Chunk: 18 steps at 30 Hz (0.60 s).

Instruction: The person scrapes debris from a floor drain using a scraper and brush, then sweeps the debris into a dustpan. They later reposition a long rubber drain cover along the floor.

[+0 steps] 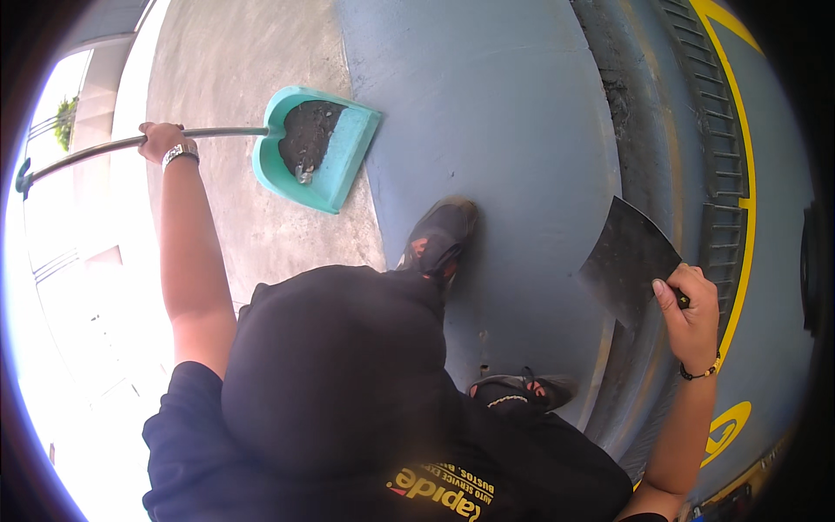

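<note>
My left hand (163, 143) is closed round the metal handle of a long-handled dustpan (355, 161). Its turquoise pan lies over the pale concrete, close to the blue-painted floor, with dark dirt (306, 139) and a small crumpled whitish scrap (303, 171) inside. On the other side, my right hand (692, 315) grips a flat black sheet (631, 261) by its corner, thumb on top. The sheet hangs tilted over the edge of the blue floor and the dark channel; a small black piece shows between the fingers.
A dirt-streaked channel (648, 174) runs along the right, beside a slotted dark grating (722, 165) and a yellow line (746, 204). My shoes (452, 217) stand on the blue floor (496, 104). Bright glare fills the left side.
</note>
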Each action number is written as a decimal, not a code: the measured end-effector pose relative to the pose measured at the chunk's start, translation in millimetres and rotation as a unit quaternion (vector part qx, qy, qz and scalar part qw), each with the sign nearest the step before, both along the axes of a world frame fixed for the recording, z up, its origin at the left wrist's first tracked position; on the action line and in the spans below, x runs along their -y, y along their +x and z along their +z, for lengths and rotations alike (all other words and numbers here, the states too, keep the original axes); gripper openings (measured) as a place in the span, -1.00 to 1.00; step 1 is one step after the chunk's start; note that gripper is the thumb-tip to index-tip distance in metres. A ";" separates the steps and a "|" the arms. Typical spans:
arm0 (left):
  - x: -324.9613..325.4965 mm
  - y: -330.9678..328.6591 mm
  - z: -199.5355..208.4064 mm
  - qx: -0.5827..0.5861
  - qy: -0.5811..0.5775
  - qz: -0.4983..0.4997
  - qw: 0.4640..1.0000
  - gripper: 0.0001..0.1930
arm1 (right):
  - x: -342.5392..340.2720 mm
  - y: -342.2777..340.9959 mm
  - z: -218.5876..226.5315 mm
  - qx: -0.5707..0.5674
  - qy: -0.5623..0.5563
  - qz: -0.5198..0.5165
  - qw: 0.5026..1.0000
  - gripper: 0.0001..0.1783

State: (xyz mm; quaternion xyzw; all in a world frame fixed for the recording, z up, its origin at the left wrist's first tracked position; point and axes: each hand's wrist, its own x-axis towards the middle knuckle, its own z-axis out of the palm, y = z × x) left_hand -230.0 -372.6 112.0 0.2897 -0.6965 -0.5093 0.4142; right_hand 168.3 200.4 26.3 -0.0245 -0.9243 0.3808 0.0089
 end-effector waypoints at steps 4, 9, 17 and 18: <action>-18.2 16.6 33.1 -0.041 0.064 0.010 0.997 -0.52 | 13.1 -12.6 1.4 -0.060 -0.023 0.044 0.997 -0.78; -56.8 44.7 51.6 -0.061 0.083 0.006 0.995 -0.50 | 10.0 -20.2 7.5 -0.083 -0.055 0.046 0.994 -0.78; -118.4 97.7 48.9 -0.042 -0.048 -0.018 0.998 -0.33 | -3.3 -3.8 -4.5 -0.126 -0.112 -0.012 0.986 -0.76; -111.9 104.7 34.8 -0.038 -0.073 -0.008 0.997 -0.32 | -2.2 -4.0 -3.9 -0.128 -0.114 -0.005 0.985 -0.77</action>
